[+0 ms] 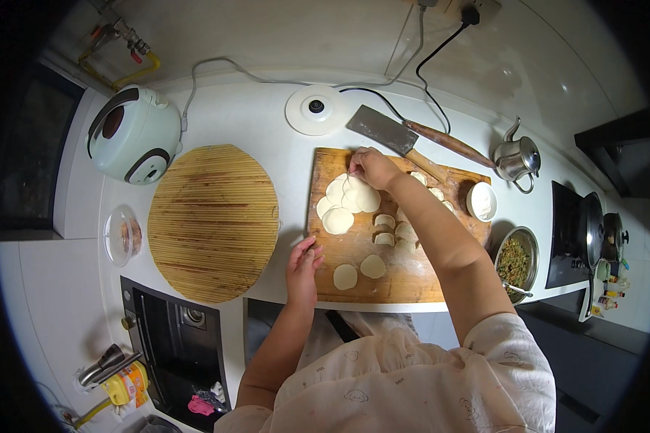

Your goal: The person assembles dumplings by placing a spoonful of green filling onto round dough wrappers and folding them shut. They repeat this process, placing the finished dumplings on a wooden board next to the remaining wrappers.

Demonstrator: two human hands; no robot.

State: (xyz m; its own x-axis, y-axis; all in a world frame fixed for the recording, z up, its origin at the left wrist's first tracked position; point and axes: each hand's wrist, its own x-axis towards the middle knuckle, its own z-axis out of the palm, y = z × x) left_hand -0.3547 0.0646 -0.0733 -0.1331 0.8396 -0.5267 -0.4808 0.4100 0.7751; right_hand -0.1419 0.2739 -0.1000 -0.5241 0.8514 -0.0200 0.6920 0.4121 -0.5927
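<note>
White tabletop carries your wooden board. Your right hand pinches a round wrapper on the overlapping pile; your left hand rests open at the board's edge. Thin wrappers may stick together and tear, I think.

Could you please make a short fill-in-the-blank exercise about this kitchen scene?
1. The right hand touches the stack of round dough wrappers on the wooden ____.
2. The left hand rests near the board's ____ edge.
3. The cleaver lies beyond the board's ____ edge.
4. The round bamboo mat lies to the board's ____.

Missing words: cutting board; near; far; left
</note>
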